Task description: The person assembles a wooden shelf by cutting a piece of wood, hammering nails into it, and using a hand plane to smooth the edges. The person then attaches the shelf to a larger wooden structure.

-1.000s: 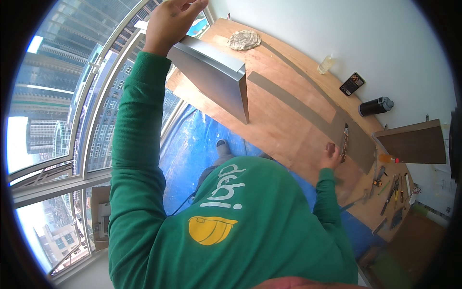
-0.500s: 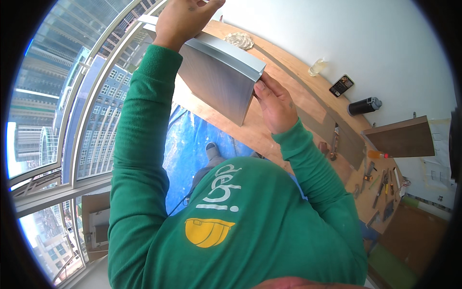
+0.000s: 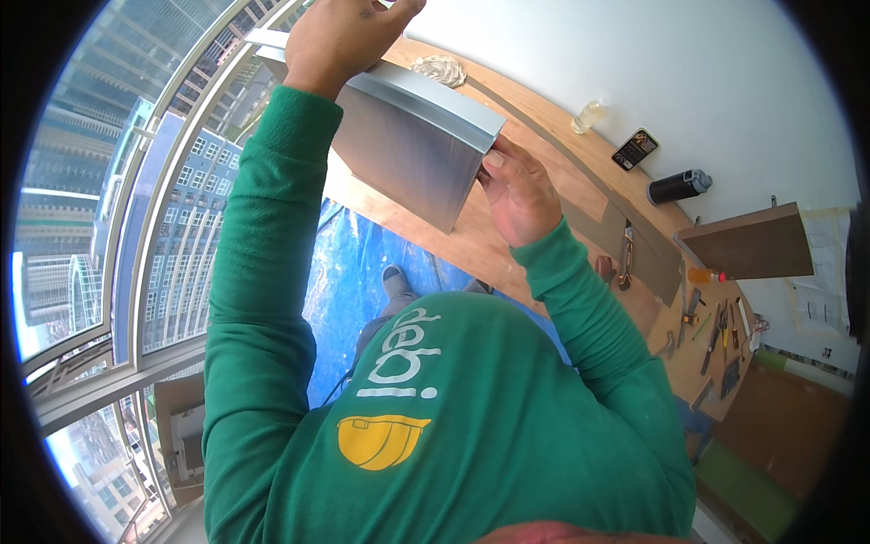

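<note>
A flat brownish-grey panel [image 3: 399,150] stands raised in front of me, with a silver metal profile [image 3: 444,113] along its upper edge. My right hand [image 3: 524,190] grips the panel's right end near the corner, thumb on the near side and the other fingers partly behind. Up by the profile's far left part is my left hand [image 3: 340,41], back of the hand toward me and thumb pointing right. Its other fingers are mostly cut off by the picture's top edge, so what they hold, if anything, is hidden.
Beyond the panel runs a wooden worktop [image 3: 544,168] bearing a rag [image 3: 439,70], clear bottle [image 3: 587,118], phone [image 3: 635,150], black flask [image 3: 680,186], utility knife [image 3: 625,258] and several hand tools. A brown board [image 3: 748,243] leans at right. Windows are left; blue sheeting [image 3: 349,281] covers the floor.
The panel and both hands stay almost in place, with a slight tilt of the panel. The worktop and window have shifted a little in the picture as my view moved.
</note>
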The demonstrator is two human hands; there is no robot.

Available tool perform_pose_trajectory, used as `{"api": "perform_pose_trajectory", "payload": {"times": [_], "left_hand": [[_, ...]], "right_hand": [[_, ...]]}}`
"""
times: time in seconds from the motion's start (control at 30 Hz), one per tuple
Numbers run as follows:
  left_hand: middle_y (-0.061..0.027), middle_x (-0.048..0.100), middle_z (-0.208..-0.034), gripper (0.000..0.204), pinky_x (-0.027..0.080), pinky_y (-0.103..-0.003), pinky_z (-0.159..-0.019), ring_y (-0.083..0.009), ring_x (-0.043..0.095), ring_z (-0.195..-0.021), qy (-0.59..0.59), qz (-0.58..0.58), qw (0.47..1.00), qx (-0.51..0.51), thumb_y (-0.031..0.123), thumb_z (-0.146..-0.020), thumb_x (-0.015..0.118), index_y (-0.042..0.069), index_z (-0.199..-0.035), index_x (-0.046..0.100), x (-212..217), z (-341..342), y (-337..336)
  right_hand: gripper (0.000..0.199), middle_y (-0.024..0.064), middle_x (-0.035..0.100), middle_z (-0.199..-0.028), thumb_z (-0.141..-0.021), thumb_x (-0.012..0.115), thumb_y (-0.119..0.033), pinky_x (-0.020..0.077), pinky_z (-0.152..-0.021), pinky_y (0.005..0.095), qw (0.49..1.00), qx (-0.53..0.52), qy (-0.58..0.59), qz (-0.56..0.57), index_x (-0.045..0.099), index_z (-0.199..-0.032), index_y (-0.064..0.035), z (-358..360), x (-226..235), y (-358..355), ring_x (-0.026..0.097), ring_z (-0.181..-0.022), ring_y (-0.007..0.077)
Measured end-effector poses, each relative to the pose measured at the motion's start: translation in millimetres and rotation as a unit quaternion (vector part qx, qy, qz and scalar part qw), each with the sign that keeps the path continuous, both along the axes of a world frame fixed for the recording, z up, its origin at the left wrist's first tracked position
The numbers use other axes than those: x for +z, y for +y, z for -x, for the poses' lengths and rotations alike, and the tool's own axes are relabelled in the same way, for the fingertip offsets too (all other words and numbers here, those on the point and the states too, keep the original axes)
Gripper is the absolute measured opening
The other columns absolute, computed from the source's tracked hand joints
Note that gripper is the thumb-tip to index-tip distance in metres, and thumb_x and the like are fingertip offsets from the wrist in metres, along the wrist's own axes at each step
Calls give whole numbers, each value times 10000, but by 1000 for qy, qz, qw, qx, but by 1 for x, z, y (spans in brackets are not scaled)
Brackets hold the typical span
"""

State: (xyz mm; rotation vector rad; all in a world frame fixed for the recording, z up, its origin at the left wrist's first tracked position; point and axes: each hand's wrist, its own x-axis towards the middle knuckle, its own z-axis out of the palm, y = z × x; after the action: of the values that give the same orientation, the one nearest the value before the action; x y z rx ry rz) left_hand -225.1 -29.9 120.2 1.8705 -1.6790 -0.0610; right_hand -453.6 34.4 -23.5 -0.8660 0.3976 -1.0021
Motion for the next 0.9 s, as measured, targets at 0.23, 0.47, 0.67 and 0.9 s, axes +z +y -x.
{"api": "perform_pose_trajectory", "payload": {"times": [0.23, 0.47, 0.67, 0.9], "left_hand": [[-220, 771, -933, 515, 585, -422, -828, -341, 759, -879, -2, 9, 1000, 4, 467, -944, 633, 4, -1130, 760, -2, 2, -1], [-112, 782, -933, 610, 583, -378, -785, -253, 749, -830, -60, 55, 995, -58, 638, -934, 630, 84, -1128, 795, -30, -23, -29], [-177, 760, -1058, 524, 563, -404, -868, -315, 733, -983, -17, -36, 999, -27, 519, -964, 632, 57, -1175, 761, -10, -8, -19], [-211, 767, -953, 540, 570, -440, -825, -362, 739, -902, 1, -19, 1000, -16, 505, -949, 615, 2, -1067, 772, -5, -1, -17]], "right_hand": [[496, 129, 645, -1364, -990, 616, -133, 395, -1143, 346, 999, 32, -18, -36, 555, -1432, 84, 3, 1, -2, 564, -1278, 182], [476, 95, 646, -1341, -1006, 656, -123, 433, -1102, 326, 999, -1, -15, -40, 567, -1438, 54, -7, -1, 17, 579, -1248, 165], [363, 129, 740, -1139, -1025, 651, -124, 554, -902, 305, 914, -163, 264, 261, 645, -1344, 49, 5, 16, 19, 696, -1029, 174], [226, 160, 747, -935, -934, 729, -10, 561, -725, 302, 829, -209, 346, 387, 727, -1154, 41, 16, 36, 6, 724, -816, 203]]}}
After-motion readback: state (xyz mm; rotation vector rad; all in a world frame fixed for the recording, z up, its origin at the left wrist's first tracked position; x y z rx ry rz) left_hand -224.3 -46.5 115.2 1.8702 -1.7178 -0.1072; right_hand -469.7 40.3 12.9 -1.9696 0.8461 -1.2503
